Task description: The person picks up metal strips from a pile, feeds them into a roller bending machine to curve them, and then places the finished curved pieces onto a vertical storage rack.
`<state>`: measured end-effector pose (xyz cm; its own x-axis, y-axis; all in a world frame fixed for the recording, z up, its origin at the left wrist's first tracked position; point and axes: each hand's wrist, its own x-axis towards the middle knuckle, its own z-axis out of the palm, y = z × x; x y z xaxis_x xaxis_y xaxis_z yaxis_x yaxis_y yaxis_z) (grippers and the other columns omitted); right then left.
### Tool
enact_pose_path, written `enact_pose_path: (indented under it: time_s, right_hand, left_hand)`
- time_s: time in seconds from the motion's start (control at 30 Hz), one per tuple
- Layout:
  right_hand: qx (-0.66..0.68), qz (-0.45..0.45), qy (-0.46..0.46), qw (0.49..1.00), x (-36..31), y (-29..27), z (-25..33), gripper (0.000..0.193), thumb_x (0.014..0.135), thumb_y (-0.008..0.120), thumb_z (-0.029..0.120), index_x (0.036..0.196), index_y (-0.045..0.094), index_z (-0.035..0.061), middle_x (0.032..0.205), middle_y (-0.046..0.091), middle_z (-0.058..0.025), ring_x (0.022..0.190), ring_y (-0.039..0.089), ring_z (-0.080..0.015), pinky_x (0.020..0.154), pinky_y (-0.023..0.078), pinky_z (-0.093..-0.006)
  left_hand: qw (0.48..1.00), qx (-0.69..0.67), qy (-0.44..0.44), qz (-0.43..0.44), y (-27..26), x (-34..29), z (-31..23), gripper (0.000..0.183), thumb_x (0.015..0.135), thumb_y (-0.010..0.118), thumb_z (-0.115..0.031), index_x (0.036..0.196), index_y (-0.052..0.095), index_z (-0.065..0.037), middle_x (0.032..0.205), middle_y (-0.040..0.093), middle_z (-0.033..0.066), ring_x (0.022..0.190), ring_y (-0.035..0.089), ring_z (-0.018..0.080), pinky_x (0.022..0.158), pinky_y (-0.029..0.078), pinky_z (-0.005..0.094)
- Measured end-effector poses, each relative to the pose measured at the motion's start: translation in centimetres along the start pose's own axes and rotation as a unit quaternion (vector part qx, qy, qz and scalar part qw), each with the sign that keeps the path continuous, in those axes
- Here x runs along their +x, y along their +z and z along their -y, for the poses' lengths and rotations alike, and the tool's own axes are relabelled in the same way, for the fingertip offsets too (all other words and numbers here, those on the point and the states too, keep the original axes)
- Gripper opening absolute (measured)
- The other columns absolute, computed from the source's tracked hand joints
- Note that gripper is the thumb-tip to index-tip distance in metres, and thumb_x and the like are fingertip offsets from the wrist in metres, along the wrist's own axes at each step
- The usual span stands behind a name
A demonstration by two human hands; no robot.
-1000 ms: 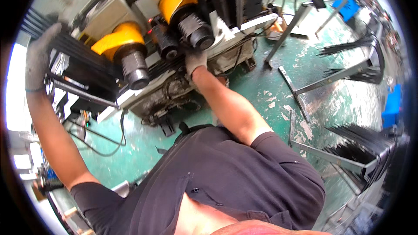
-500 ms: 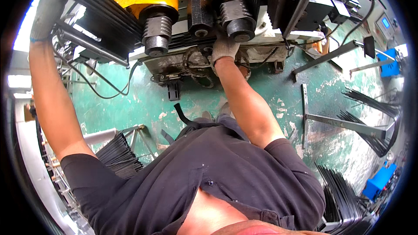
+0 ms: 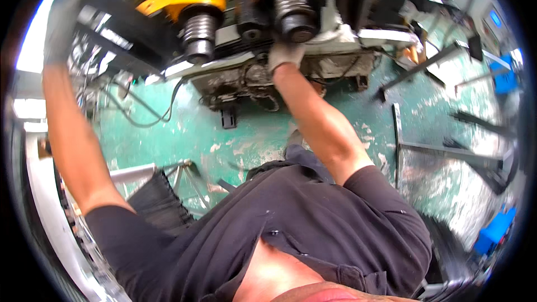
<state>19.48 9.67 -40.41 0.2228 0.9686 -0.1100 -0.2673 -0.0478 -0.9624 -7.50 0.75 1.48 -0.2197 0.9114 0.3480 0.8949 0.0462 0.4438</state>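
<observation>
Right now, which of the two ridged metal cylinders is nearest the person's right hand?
The cylinder on the right: the gloved right hand appears just below it in the picture, whereas the left cylinder is clearly farther away.

Workshop, yellow-and-black machine (image 3: pixel 250 19), scuffed green floor (image 3: pixel 190 142)

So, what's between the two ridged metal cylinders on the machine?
In the head view, a dark, blocky machine part sits between the left ridged cylinder and the right ridged cylinder.
</observation>
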Motion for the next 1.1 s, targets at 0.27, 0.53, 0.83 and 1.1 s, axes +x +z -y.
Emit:
enact_pose_path:
  time_s: [0.27,0.53,0.83,1.1]
  right_hand:
    - [0.073,0.009,0.035,0.997,-10.8,-16.2,6.0,0.015,0.092,0.077,0.009,0.103,0.072,0.0010,0.091,0.075,-0.0019,0.083,0.068,-0.0120,0.079,0.054,-0.0318]
    - [-0.097,-0.262,-0.059,0.958,-11.1,-45.5,10.7,0.017,0.101,0.071,0.019,0.101,0.073,0.0017,0.081,0.073,-0.0015,0.072,0.065,-0.0114,0.069,0.053,-0.0321]
    - [-0.285,-0.486,-0.152,0.812,-10.5,-74.8,28.9,0.031,0.096,0.075,0.038,0.106,0.077,0.0090,0.082,0.077,-0.0080,0.076,0.072,-0.0185,0.074,0.054,-0.0366]
    - [-0.556,-0.515,-0.012,0.653,1.6,-101.0,39.7,0.043,0.101,0.059,0.049,0.130,0.068,0.0181,0.119,0.073,-0.0207,0.116,0.068,-0.0407,0.098,0.054,-0.0495]
  left_hand:
    - [0.964,-0.225,0.027,-0.139,2.8,-18.1,-1.9,0.037,0.102,0.060,-0.012,0.136,0.066,0.000,0.118,0.071,0.0151,0.111,0.068,0.0253,0.099,0.055,0.0380]
    - [0.855,-0.497,-0.147,0.018,27.0,-32.5,-6.1,0.028,0.101,0.053,-0.014,0.121,0.062,0.004,0.111,0.067,0.0157,0.105,0.064,0.0238,0.102,0.049,0.0379]
    - [0.485,-0.732,-0.266,0.397,44.2,-43.6,-29.1,0.050,0.094,0.061,-0.009,0.144,0.054,-0.002,0.144,0.060,0.0167,0.134,0.056,0.0336,0.116,0.042,0.0523]
    - [0.536,-0.595,-0.253,0.542,55.4,-45.5,-48.0,0.053,0.094,0.062,-0.009,0.141,0.047,0.011,0.128,0.065,0.0282,0.109,0.068,0.0389,0.099,0.054,0.0491]
